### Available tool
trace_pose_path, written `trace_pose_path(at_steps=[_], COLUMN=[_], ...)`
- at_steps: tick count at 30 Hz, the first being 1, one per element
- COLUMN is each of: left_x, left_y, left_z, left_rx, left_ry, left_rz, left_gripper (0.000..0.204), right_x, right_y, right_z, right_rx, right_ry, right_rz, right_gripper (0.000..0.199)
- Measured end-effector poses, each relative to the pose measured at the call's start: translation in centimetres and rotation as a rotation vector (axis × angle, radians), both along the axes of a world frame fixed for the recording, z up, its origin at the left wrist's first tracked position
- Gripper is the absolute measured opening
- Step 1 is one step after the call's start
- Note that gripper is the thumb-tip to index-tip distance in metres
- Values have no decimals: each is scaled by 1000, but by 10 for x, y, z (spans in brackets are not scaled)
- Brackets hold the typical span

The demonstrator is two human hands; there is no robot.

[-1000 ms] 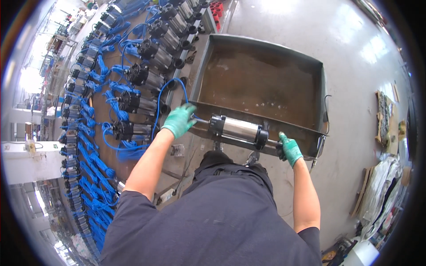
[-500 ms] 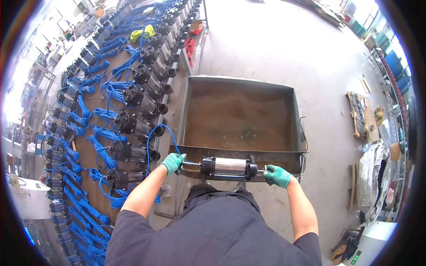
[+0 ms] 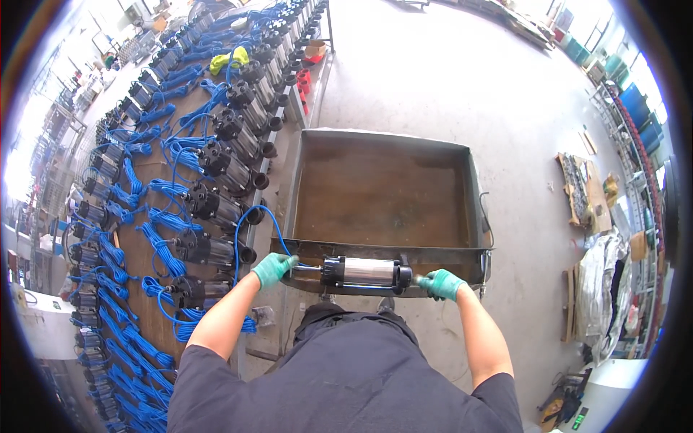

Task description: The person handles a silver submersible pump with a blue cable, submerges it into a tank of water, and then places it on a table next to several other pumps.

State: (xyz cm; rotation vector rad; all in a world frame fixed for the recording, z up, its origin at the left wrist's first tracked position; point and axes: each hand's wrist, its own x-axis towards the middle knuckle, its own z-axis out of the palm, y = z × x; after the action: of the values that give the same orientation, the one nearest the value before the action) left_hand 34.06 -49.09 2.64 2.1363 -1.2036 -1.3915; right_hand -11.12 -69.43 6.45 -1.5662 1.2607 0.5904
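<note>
A submersible pump (image 3: 369,272), a silver cylinder with black ends, lies level across the narrow near compartment of a metal tank (image 3: 386,252). My left hand (image 3: 273,270), in a green glove, is closed round a metal rod (image 3: 307,268) at the pump's left end. From that side a blue cable (image 3: 268,211) loops up and over toward the bench. My right hand (image 3: 443,284), gloved too, is curled at the pump's right end; a small pale piece shows at its fingertips, blurred, and its grip is partly hidden.
Brownish water (image 3: 382,195) stands in the tank's larger compartment. Along my left runs a bench (image 3: 148,252) with rows of similar pumps and coiled blue cables (image 3: 162,249). Red fittings (image 3: 304,85) stand beyond it. Silvery sheeting (image 3: 603,289) and cardboard (image 3: 599,195) lie on the right.
The pump and both my hands have shifted slightly left in the view. The pale rod that showed between the pump and my right hand is now mostly covered.
</note>
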Motion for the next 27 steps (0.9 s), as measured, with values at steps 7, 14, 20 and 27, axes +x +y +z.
trace_pose_path(at_steps=[7, 14, 20, 27], left_x=[-21, -10, -13, -2], left_y=[3, 19, -4, 30], left_z=[-16, -23, -34, -21], left_rx=[-216, -428, 259, -373], left_ry=[73, -32, 369, 137], left_rz=[320, 33, 583, -47], left_gripper=[38, 30, 40, 47], right_x=[-26, -32, -30, 6], right_y=[16, 17, 4, -3], right_z=[-34, -36, -24, -4], right_rx=[260, 664, 492, -106], right_ry=[-411, -704, -759, -105], right_rz=[-633, -1053, -652, 308], right_gripper=[36, 20, 42, 35])
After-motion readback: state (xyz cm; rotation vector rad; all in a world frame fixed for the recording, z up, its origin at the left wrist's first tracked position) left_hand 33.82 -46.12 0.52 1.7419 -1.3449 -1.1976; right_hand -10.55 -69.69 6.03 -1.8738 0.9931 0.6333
